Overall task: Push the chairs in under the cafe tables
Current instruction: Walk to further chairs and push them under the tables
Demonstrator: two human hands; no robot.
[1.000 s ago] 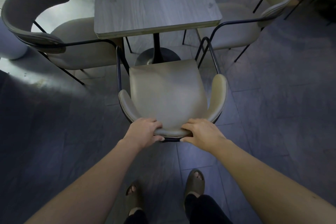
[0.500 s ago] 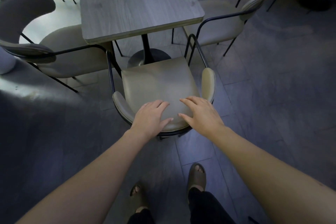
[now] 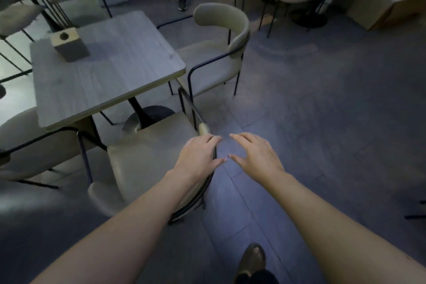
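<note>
Over the beige chair (image 3: pixel 147 159) near the table (image 3: pixel 101 71), left hand (image 3: pixel 198 157) rests on its backrest, fingers spread; right hand (image 3: pixel 255 157) hovers above floor, fingers apart.

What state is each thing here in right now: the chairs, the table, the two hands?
Near chair: seat front at table edge, mostly out.
Right chair: partly tucked.
Table: upright, small block on top.
Left hand: open, over chair's back.
Right hand: open, empty, over floor.
</note>
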